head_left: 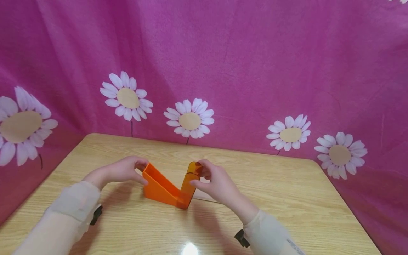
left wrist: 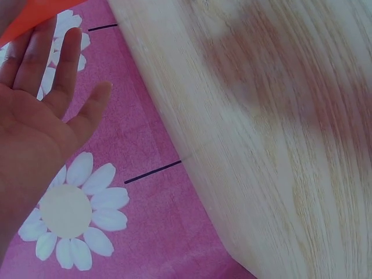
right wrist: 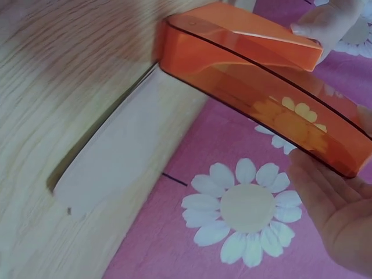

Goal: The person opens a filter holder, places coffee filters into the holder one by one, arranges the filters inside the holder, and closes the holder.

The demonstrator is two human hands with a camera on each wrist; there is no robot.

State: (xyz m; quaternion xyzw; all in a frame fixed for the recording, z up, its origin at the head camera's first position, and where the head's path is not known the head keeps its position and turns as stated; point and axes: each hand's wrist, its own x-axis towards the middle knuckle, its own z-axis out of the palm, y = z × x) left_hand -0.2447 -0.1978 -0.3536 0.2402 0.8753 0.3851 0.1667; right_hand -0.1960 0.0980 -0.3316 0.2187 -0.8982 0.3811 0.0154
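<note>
An orange open-topped plastic box (head_left: 160, 189) with a slanting rim stands near the middle of the table. My left hand (head_left: 122, 170) grips its raised left end, thumb on the near side and fingers behind. A see-through amber cover (head_left: 188, 182) rises steeply at the box's right end, its lower part overlapping the orange one. Between thumb and fingers, my right hand (head_left: 220, 182) holds the upper end of this cover. In the right wrist view the amber cover (right wrist: 256, 99) and orange box (right wrist: 250, 29) meet at one end and spread apart toward the hands.
A pale flat piece (right wrist: 116, 145) with a rounded end lies on the wooden table (head_left: 280, 212), beyond the cover and partly behind my right hand. Magenta cloth (head_left: 242, 71) with white flowers hangs along the back and sides of the table.
</note>
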